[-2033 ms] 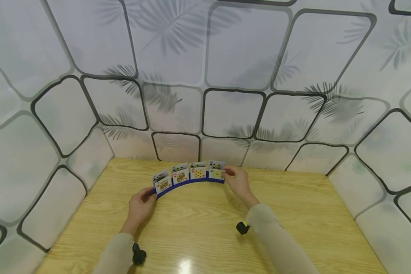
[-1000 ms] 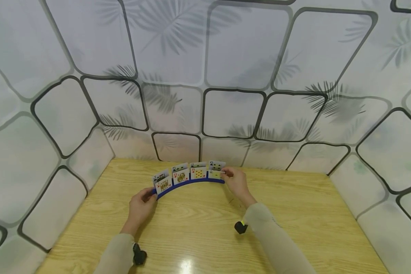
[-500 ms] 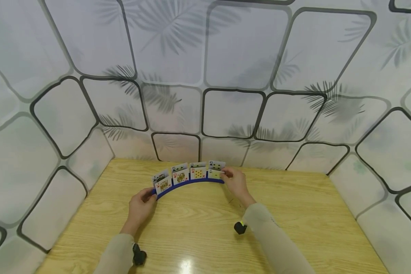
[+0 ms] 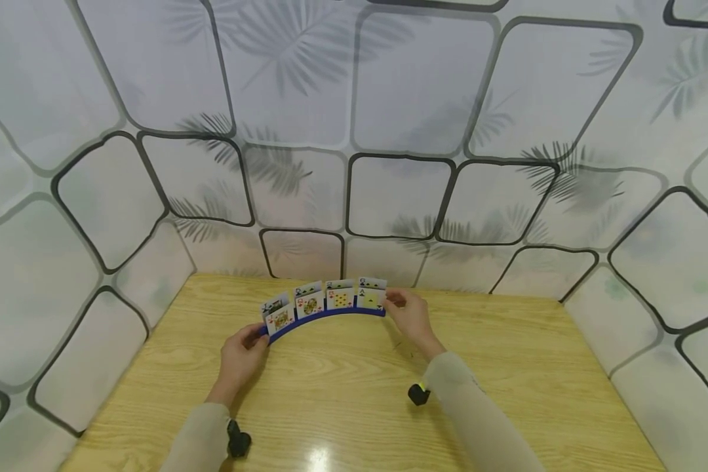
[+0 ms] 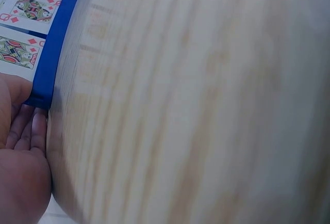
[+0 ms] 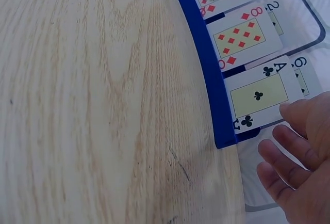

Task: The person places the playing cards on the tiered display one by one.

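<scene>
A curved blue card holder (image 4: pixel 336 312) stands on the table with playing cards upright in two rows. In front are a red face card (image 4: pixel 281 319), a queen of diamonds (image 4: pixel 311 305), an eight of diamonds (image 4: pixel 340 299) and an ace of clubs (image 4: pixel 370 299). Behind the ace shows a black six (image 6: pixel 300 75). My left hand (image 4: pixel 243 357) grips the holder's left end, thumb in front and fingers behind. At the right end, my right hand (image 4: pixel 412 318) has its thumb tip at the ace's edge, the other fingers loosely bent and spread apart.
The wood-grain table (image 4: pixel 330 400) reaches to a patterned backdrop (image 4: pixel 401 196) close behind the cards. Small dark marks (image 6: pixel 179 163) show on the wood near the holder's right end. Each wrist carries a small black camera (image 4: pixel 238 439).
My right hand has drawn slightly to the right, and its fingers no longer cover the ace's right side. The ace now hides more of the six behind it. My left hand keeps its place.
</scene>
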{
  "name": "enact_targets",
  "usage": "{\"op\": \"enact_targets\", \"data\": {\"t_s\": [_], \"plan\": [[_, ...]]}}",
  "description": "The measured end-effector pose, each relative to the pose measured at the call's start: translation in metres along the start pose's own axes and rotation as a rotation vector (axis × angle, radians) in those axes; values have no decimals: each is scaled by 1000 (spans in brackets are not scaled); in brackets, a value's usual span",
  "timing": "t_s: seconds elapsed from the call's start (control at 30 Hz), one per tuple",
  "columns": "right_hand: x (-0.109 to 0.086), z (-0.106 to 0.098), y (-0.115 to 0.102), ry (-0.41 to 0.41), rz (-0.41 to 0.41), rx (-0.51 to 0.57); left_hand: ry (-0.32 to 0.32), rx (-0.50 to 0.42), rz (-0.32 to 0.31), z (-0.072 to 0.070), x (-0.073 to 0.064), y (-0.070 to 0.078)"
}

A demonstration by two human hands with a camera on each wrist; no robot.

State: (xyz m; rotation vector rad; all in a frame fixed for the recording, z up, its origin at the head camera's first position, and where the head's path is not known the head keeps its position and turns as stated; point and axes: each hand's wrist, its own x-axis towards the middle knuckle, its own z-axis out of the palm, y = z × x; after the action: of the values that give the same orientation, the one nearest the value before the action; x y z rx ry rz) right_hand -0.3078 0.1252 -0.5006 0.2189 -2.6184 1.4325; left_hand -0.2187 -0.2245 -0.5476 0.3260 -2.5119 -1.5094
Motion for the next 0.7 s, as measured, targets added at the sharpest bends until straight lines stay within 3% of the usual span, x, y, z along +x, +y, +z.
{"op": "enact_targets", "data": {"t_s": [0.27,0.53,0.7], "plan": [[0,-14,4,18,4,-33,-1,-12,11,4,4,-1],[2,-34,8,12,-40,-79,-23,9,-3,-4,6,-3],[4,-51,2,25,-100,-117,-85,-119,-45,-20,5,-6]]}}
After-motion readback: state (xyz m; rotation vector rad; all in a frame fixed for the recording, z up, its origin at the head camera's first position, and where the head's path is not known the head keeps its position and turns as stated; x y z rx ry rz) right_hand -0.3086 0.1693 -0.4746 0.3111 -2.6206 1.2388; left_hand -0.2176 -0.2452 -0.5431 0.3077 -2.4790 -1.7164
